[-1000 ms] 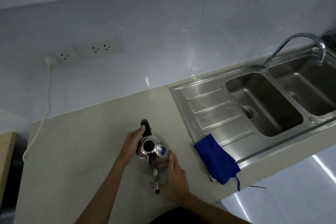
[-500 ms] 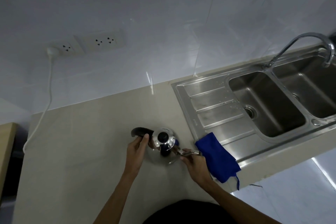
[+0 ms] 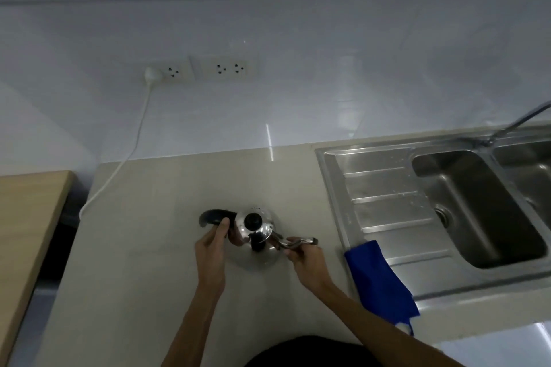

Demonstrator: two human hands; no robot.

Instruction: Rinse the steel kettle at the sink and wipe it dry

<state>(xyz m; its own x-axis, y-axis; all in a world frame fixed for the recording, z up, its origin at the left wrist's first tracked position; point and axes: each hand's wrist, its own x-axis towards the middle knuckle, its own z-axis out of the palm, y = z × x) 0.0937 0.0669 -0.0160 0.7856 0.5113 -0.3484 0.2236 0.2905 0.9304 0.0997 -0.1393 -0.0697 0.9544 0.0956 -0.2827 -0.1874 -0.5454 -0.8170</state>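
Head view: the steel kettle (image 3: 255,237) stands upright on the beige countertop (image 3: 143,253), well to the left of the sink (image 3: 477,205) and in front of the tiled wall. Its lid, with a black knob, is on. The left hand (image 3: 212,247) is closed around the kettle's black handle (image 3: 213,216), which sticks out to the kettle's left — thumb on top, fingers curled under. The right hand (image 3: 304,256) is closed on the thin curved spout (image 3: 295,242), which juts out to the kettle's right, toward the sink. A blue cloth (image 3: 380,280) lies to the right of the kettle, draped over the near left corner of the sink's draining board, its lower end hanging past the counter's front edge. The faucet (image 3: 515,124) rises behind the sink, partly cut off by the frame. Behind the kettle and to its left, wall sockets (image 3: 222,69) sit on the tiles — a white plug (image 3: 152,74) fills the leftmost, its cord (image 3: 131,152) trailing down over the counter's left end. A wooden surface (image 3: 26,223) lies further left of the kettle.
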